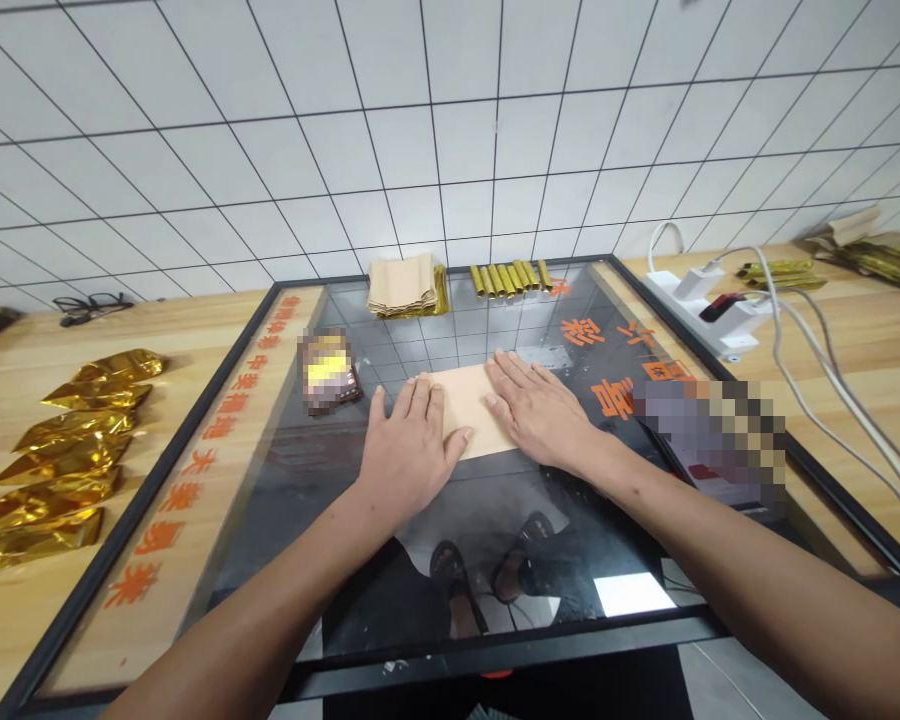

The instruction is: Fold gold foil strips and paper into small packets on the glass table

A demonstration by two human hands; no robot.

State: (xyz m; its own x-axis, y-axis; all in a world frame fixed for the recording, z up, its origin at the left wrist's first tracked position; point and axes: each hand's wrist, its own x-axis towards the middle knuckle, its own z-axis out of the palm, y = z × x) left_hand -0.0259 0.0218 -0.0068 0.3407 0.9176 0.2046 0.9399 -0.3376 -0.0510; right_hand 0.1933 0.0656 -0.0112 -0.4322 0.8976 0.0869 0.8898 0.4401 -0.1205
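Note:
A tan sheet of paper (472, 400) lies flat on the dark glass panel (330, 540) in front of me. My left hand (406, 440) rests over its left edge, palm down, fingers stretched forward and the thumb pointing right. Across the right part of the sheet lies my right hand (536, 405), also flat, with its fingers reaching toward the far edge. Neither hand grips anything. Beyond the sheet, a stack of tan paper with gold foil (405, 283) sits near the panel's far edge, beside a row of several gold rolled tubes (510, 279).
Crumpled gold foil pieces (82, 440) lie on the wooden table at left, with dark glasses (94, 307) behind. A small blurred item (328, 372) and a blurred phone-like device (709, 450) rest on the glass. At right stands a white power strip (701, 315) with cables (832, 385).

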